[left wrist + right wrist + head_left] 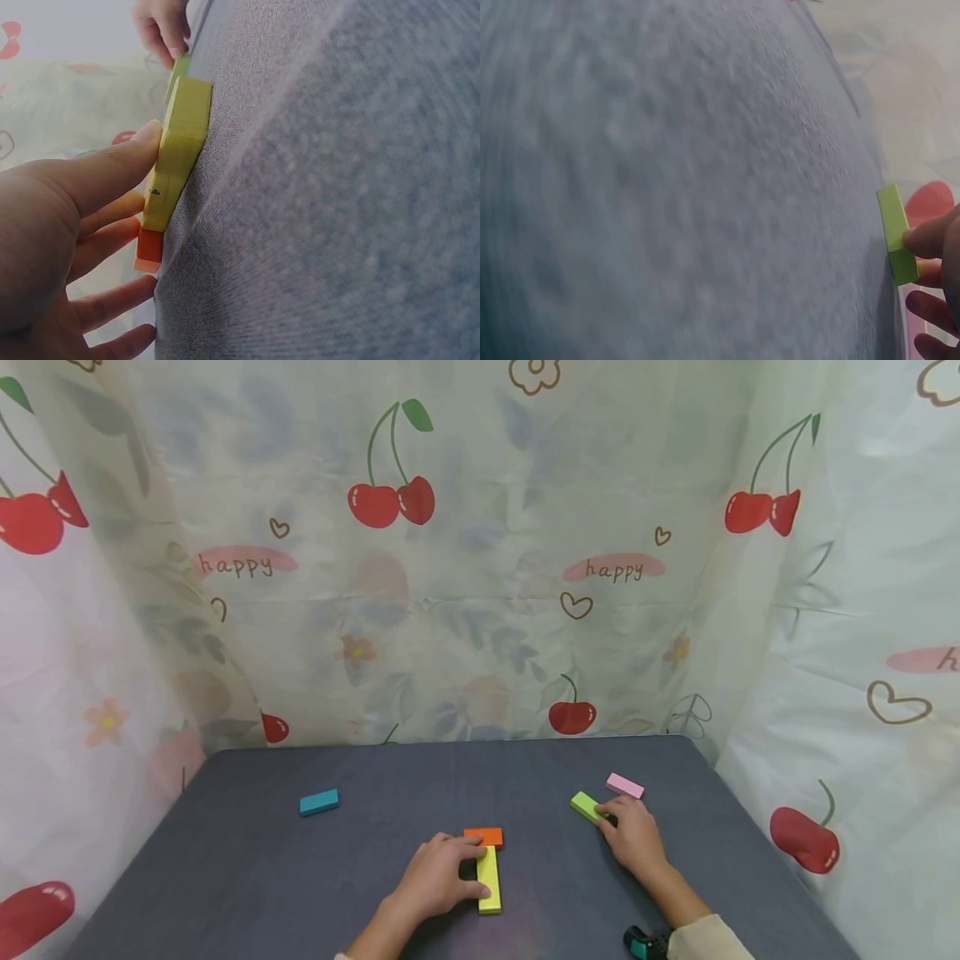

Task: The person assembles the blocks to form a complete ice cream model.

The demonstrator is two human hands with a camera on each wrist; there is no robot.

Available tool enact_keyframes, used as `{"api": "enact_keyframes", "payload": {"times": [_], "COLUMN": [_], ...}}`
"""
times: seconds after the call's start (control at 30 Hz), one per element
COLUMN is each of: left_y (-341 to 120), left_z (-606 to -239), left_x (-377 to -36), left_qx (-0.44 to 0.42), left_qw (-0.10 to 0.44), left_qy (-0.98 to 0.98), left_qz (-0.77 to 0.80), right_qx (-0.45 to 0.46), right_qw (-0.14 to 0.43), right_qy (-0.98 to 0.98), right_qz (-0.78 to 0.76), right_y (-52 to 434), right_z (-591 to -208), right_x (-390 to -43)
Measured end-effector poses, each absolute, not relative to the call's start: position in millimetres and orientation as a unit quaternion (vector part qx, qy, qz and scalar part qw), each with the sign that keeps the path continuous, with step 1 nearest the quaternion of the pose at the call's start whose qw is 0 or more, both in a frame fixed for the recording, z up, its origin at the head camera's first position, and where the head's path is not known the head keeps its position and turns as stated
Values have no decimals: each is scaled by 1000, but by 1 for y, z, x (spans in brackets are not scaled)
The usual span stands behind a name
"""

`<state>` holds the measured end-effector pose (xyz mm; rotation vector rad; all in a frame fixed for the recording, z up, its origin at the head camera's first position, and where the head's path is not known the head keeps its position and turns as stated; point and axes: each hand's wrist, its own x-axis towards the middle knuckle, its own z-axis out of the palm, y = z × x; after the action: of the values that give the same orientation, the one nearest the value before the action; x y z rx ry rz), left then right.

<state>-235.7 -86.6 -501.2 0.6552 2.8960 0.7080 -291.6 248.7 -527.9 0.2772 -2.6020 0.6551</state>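
— Fingers first: what are yours doing?

— Your left hand (437, 881) lies over the yellow block (489, 879), thumb curled against its near long side and fingertips (147, 135) on top, so you are grasping it. Your right hand (635, 837) has its fingertips (924, 238) curled onto the green block (586, 806), pinching its near end.

— And where does everything sit, going by the yellow block?

— Start with the table (225, 877): its grey cloth top carries every block, and the yellow one lies flat near the front edge, about midway across. The cherry-print curtain (480, 568) hangs behind the table, far beyond the yellow block, and wraps both sides. Your right sleeve (708, 939) shows at the bottom, off to the right of the yellow block, with a dark wrist device (645, 943) just beside it.

— The other blocks?

— The orange block (484, 837) lies crosswise, touching the yellow block's far end; your left wrist view shows the two meeting end to side. The green block sits off to the right and a little farther back, apart from the yellow one. The pink block (625, 786) is just beyond the green one, farther right still. The blue block (319, 802) lies well apart to the left and farther back.
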Motion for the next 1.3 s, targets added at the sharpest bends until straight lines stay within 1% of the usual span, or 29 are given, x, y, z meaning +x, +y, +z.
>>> {"api": "enact_keyframes", "payload": {"times": [0.13,0.7,1.13,1.3], "left_y": [-87,-86,-86,-86], "left_z": [-501,-502,-501,-500], "left_x": [-236,-237,-236,-236], "left_qx": [214,210,209,209], "left_qw": [43,45,47,44], "left_qy": [948,949,949,949], "left_qz": [234,233,230,232], "right_qx": [105,101,116,131], "right_qw": [219,183,184,195], "right_qy": [-941,-947,-944,-939], "right_qz": [237,243,249,253], "right_y": [242,216,198,191], "right_z": [-527,-526,-526,-527], "right_x": [-291,-292,-292,-292]}}
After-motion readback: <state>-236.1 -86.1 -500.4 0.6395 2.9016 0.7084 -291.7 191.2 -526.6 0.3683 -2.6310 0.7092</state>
